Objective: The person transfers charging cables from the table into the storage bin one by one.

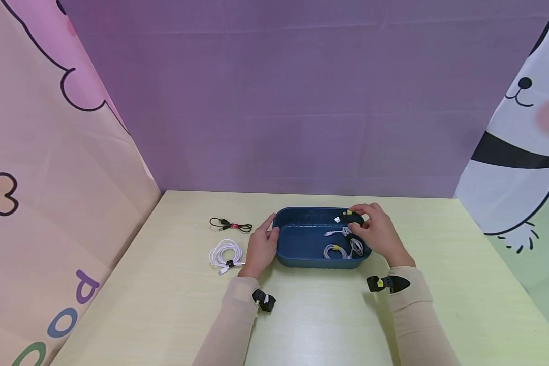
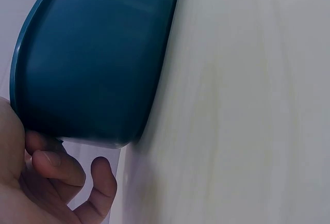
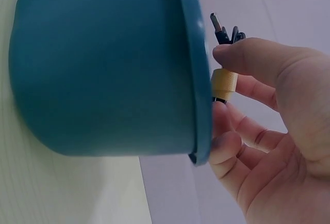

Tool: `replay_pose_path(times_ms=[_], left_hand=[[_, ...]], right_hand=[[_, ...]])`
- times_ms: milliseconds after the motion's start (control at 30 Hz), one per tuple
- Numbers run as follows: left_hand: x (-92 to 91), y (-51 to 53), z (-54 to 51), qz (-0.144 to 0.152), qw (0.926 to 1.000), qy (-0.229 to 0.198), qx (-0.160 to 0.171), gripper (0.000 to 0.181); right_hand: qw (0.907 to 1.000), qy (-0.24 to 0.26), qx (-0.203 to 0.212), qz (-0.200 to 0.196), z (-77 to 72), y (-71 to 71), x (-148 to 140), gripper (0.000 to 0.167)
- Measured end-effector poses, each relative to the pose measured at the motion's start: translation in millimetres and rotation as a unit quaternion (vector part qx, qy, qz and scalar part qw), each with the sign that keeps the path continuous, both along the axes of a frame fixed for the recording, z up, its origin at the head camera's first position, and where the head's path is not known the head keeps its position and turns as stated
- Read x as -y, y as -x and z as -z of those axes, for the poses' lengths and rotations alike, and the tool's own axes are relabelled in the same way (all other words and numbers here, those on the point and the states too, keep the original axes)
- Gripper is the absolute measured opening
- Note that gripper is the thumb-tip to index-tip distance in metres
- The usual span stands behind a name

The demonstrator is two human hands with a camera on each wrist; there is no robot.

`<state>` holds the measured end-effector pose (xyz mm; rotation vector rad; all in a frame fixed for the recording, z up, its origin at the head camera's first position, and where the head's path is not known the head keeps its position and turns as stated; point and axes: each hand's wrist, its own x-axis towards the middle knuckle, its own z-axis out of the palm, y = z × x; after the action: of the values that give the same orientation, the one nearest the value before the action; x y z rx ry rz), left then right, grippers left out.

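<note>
A dark blue tray [image 1: 297, 243] [image 2: 98, 69] [image 3: 108, 69] lies on the table. The left hand [image 1: 260, 250] [image 2: 62, 177] touches its left end, fingers loosely bent against the outside. Over the tray's back right corner, the right hand [image 1: 378, 235] [image 3: 289, 110] pinches a black cable [image 1: 353, 218] bundled with a yellow tie [image 3: 224, 82]; its metal plug [image 3: 215, 22] sticks out in the right wrist view. Inside the tray's right half are a white cable with a yellow tie [image 1: 336, 248] and another white cable with a black tie [image 1: 357, 246].
Left of the tray, a black cable with a red tie [image 1: 235, 225] lies behind a coiled white cable with a black tie [image 1: 219, 254]. The pale wooden table [image 1: 320, 315] meets a purple cloth [image 1: 274, 112] at its back edge, with printed cloths on both sides.
</note>
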<state>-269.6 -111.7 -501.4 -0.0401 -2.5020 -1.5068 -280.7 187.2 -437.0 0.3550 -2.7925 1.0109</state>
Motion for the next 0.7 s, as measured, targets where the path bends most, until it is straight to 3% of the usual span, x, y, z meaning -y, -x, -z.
replay_pose_path(times_ms=[700], left_hand=[[0.2,-1.9,-0.9,0.006,0.9999,-0.004,0.009,0.048]], right_hand=[[0.9998,-0.012,0.001,-0.016,-1.1,-3.3,12,0.045]])
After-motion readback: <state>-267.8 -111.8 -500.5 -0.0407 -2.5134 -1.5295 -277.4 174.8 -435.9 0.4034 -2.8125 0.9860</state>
